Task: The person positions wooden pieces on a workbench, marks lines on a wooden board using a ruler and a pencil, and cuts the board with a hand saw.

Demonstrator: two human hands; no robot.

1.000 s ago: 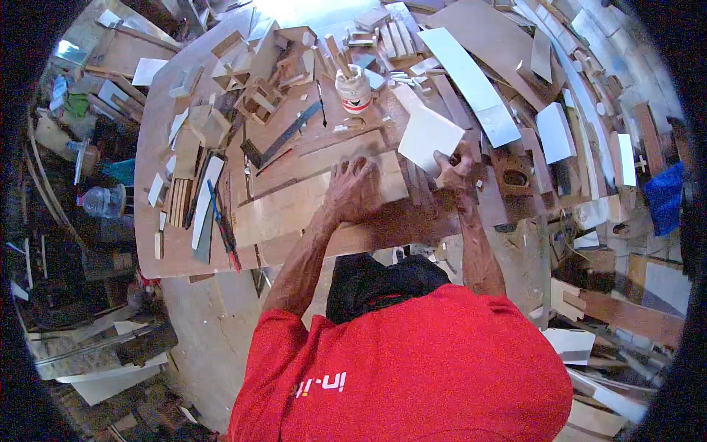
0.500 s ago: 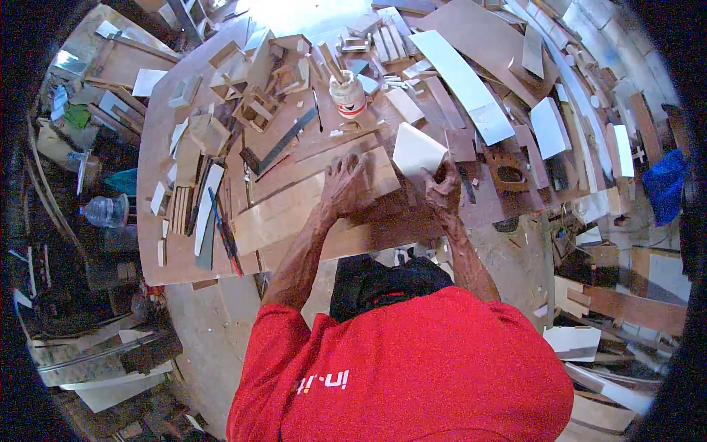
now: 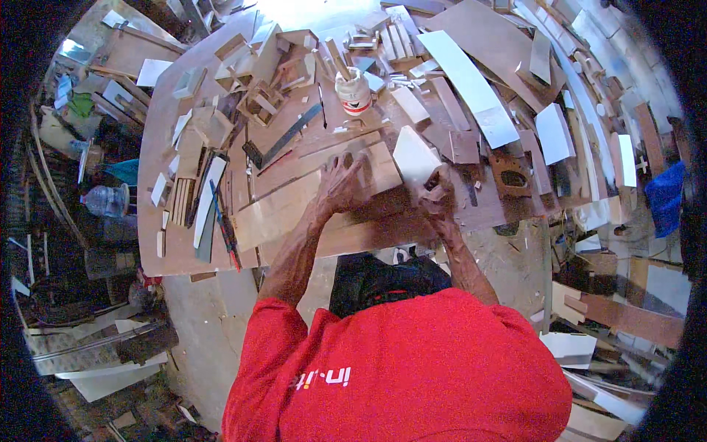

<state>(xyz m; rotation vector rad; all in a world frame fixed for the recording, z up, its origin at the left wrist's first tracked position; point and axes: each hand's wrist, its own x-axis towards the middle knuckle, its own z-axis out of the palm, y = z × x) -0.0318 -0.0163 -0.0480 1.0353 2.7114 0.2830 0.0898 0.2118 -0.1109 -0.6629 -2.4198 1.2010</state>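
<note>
My left hand (image 3: 342, 184) rests on a light plywood board (image 3: 280, 214), its bent fingers spread across the surface and holding nothing. To its right, my right hand (image 3: 436, 190) grips a pale square panel (image 3: 414, 155) by its lower right corner, over the board's right end. Beyond both hands stands a white jar with a red label (image 3: 355, 94) and sticks in it. A dark flat strip (image 3: 291, 136) and a thin red stick (image 3: 271, 160) lie beyond the left hand.
Small wooden box assemblies (image 3: 258, 103) and offcuts crowd the table (image 3: 166, 250). Long tools with red parts (image 3: 224, 236) lie near its front left edge. A long white panel (image 3: 468, 85) lies at the back right. Stacked boards (image 3: 604, 306) and a blue cloth (image 3: 663, 199) are at the right.
My right hand has moved left and slightly toward me with the pale panel, which has turned and shifted closer to my left hand. My left hand has moved slightly left.
</note>
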